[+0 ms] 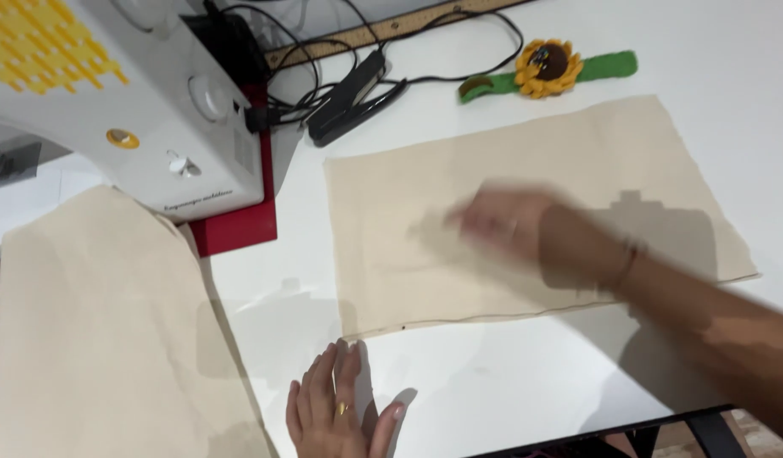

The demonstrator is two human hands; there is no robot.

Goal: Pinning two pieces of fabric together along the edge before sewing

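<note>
Right hand [502, 222] flat, fingers open, smoothing beige fabric panel [536, 203] (motion-blurred). Left hand [339, 416] open at its corner, holding nothing. Pin that edge firmly, stroke outward, 1 direction.

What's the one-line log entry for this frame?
left hand: flat on table, fingertips at cloth panel edge | right hand: blurred, over panel | second cloth: by sewing machine

The right hand [502, 222] is motion-blurred over the beige fabric panel [527, 203], perhaps lying flat on it. The sewing machine [111, 93] is cropped at the top-left edge; the left hand [336, 416] is cut at the bottom.
</note>
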